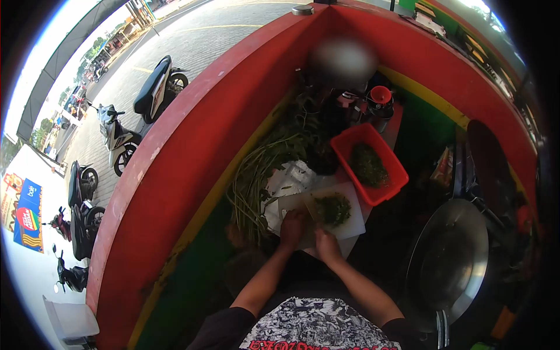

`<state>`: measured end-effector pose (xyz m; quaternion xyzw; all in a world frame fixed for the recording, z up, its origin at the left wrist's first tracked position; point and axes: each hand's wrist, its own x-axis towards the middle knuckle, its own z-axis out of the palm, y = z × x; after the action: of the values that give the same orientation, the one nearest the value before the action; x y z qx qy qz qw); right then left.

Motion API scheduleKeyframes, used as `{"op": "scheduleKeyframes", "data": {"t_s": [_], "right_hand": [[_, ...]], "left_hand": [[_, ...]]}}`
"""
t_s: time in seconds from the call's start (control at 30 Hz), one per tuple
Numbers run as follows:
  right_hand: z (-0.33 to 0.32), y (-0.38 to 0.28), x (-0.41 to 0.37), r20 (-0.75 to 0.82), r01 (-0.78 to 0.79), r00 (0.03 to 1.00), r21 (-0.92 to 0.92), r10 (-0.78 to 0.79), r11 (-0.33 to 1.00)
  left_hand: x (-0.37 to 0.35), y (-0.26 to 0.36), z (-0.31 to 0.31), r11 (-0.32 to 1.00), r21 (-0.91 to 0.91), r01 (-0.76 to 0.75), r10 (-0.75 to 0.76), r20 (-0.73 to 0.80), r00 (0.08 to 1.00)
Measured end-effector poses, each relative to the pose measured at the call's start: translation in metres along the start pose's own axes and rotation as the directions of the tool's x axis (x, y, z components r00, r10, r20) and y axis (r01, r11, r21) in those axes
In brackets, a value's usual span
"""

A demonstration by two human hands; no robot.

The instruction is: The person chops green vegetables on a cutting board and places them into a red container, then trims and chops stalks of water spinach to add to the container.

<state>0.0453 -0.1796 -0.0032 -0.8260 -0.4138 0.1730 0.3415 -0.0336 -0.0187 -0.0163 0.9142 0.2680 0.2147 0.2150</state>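
On a white cutting board (353,224) lies a heap of chopped greens (332,209). My right hand (328,245) is closed around a knife at the board's near edge, its blade beside the greens and mostly hard to make out. Left of it, my left hand (293,228) rests on the board with its fingers curled down; whatever is under them is too small to tell. Long green stems (248,184) lie in a pile left of the board. A red plastic basin (396,178) holding cut greens (368,165) stands behind the board, to the right.
A large metal wok (448,262) is at the right. Beyond the basin sit a red cup (381,94) and dark items. A low red wall (192,128) curves around the left and back. Parked motorbikes (119,137) stand outside it.
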Motion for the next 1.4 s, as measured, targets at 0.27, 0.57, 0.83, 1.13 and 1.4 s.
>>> {"op": "scheduleKeyframes", "data": {"t_s": [0.27, 0.57, 0.83, 1.13, 1.4], "right_hand": [[-0.016, -0.01, -0.028, 0.01, -0.01, 1.0, 0.088, 0.009, 0.996], [-0.005, -0.006, 0.004, -0.018, 0.01, 1.0, 0.099, -0.008, 0.995], [-0.02, -0.015, -0.026, 0.017, -0.034, 0.999, 0.083, 0.033, 0.996], [-0.011, -0.011, 0.012, -0.011, -0.034, 0.999, 0.114, 0.036, 0.993], [-0.026, -0.011, -0.019, 0.015, -0.014, 1.0, 0.08, 0.013, 0.997]], "left_hand": [[-0.002, -0.008, 0.006, 0.995, -0.061, 0.075, -0.071, 0.07, 0.995], [0.0, -0.008, 0.004, 0.994, -0.095, 0.06, -0.059, 0.012, 0.998], [-0.001, -0.009, 0.007, 0.988, -0.132, 0.082, -0.08, 0.027, 0.996], [0.003, 0.001, -0.004, 0.959, -0.199, 0.204, -0.195, 0.062, 0.979], [0.003, -0.006, 0.001, 0.969, -0.203, 0.139, -0.139, 0.013, 0.99]]}}
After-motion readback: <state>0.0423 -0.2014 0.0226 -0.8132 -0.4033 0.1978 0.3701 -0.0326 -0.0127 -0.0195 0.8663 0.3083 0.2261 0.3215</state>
